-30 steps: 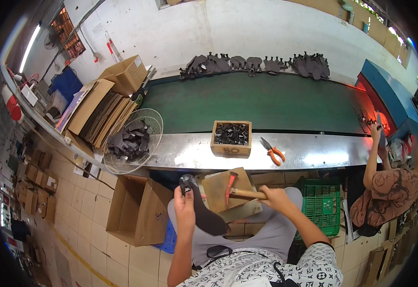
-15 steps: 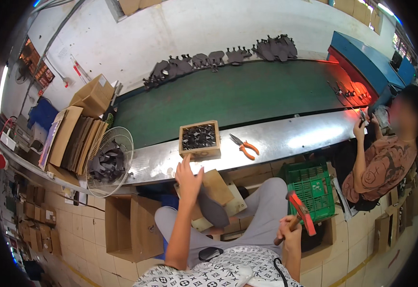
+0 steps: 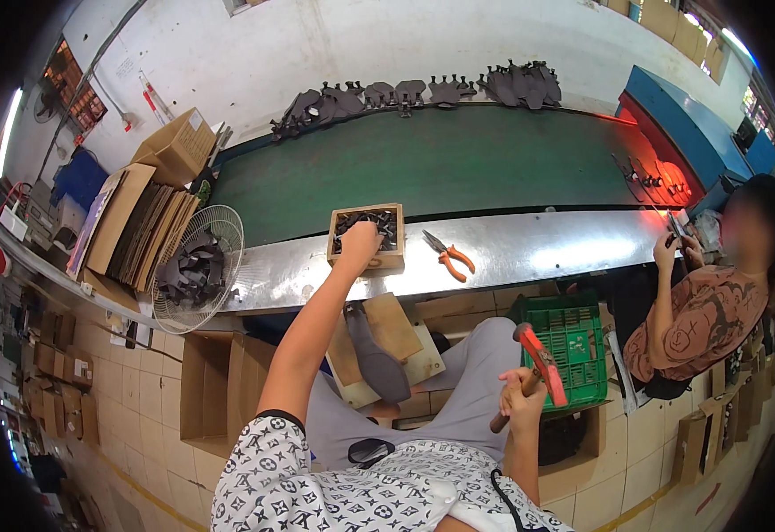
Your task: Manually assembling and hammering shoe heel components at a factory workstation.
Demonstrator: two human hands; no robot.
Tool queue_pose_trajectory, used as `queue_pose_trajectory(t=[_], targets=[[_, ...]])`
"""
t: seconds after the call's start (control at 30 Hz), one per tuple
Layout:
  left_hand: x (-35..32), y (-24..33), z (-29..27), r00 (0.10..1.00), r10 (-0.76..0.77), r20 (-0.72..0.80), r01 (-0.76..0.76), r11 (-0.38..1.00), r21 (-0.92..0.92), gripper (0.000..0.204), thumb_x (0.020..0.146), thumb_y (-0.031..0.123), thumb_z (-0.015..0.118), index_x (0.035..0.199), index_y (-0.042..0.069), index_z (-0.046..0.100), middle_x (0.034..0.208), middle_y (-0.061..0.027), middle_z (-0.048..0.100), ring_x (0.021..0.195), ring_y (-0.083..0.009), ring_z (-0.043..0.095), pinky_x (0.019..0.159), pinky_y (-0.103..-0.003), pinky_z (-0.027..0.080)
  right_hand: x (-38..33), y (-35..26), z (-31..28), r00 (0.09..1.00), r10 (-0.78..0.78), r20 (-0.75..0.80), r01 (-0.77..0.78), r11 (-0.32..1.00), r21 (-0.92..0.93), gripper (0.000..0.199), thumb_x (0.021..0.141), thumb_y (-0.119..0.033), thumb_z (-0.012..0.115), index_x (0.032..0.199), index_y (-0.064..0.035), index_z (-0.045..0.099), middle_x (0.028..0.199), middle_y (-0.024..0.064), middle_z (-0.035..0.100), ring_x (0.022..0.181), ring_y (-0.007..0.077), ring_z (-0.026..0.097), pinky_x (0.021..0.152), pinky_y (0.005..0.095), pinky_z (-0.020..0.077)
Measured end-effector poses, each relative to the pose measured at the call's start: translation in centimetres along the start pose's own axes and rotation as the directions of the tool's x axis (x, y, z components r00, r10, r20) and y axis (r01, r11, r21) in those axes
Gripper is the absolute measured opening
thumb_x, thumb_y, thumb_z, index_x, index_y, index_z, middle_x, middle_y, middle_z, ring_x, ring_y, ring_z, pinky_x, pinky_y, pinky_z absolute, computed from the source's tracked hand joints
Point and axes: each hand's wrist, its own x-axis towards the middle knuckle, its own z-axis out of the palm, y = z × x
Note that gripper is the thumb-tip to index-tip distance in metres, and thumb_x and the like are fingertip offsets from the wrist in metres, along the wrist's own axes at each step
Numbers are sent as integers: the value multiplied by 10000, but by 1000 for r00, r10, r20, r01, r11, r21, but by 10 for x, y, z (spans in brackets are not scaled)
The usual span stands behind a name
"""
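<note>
My left hand (image 3: 362,242) reaches down into a small wooden box (image 3: 393,262) filled with small black pieces (image 3: 388,229). Its fingers are hidden among the pieces, so their grip does not show. My right hand (image 3: 524,395) is closed round the wooden handle of a hammer (image 3: 544,365) with a red head, held upright over my right thigh. Between my knees, a dark grey sole-shaped piece (image 3: 375,355) lies slanted on a light board with a tan block (image 3: 393,328). Pliers with orange handles (image 3: 451,258) rest on the metal bench edge, right of the box.
A green conveyor belt (image 3: 334,182) runs behind the metal ledge, with grey sole-shaped pieces (image 3: 529,86) along its far side. A wire basket (image 3: 233,282) of dark pieces stands left. A green crate (image 3: 573,328) is beside my right knee. A co-worker (image 3: 697,310) sits at right.
My left hand has moved forward from the near side of the wooden box into it. My right hand still holds the hammer, slightly shifted left and up in the view.
</note>
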Motion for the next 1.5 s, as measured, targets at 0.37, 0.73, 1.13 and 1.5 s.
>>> queue_pose_trajectory(t=[0.37, 0.73, 1.13, 1.5], targets=[[-19, 4, -28, 970, -196, -147, 85, 832, -548, 262, 835, 225, 712, 832, -34, 671, 699, -96, 655, 641, -167, 605, 626, -313, 469, 15, -17, 46, 991, 110, 73, -113, 993, 28, 288, 983, -249, 619, 892, 24, 613, 494, -17, 413, 357, 57, 353, 348, 229, 291], [-198, 144, -159, 902, -88, -422, -318, 524, -790, 105, 868, 52, 707, 865, -10, 623, 857, -50, 597, 703, -102, 532, 611, -241, 439, 48, -96, 129, 954, -128, 271, 131, 991, 6, 218, 1002, -137, 559, 1101, 47, 620, 871, 131, 710, 400, 33, 417, 372, 201, 330], [-249, 130, -128, 916, -210, -343, -172, 567, -805, 101, 884, 70, 697, 895, -11, 639, 847, -77, 609, 680, -143, 552, 613, -266, 460, 46, -53, 163, 923, 155, 353, -143, 988, -60, 211, 915, -194, 712, 886, -4, 626, 608, 19, 587, 383, 53, 426, 361, 206, 334], [-246, 65, -64, 870, -336, -360, -88, 614, -785, 210, 862, 124, 731, 996, -4, 633, 912, -100, 615, 797, -206, 593, 729, -298, 485, 69, 2, 170, 878, 173, 447, -135, 984, -117, 186, 906, -130, 696, 997, 28, 658, 603, -11, 555, 394, 49, 435, 365, 219, 325]])
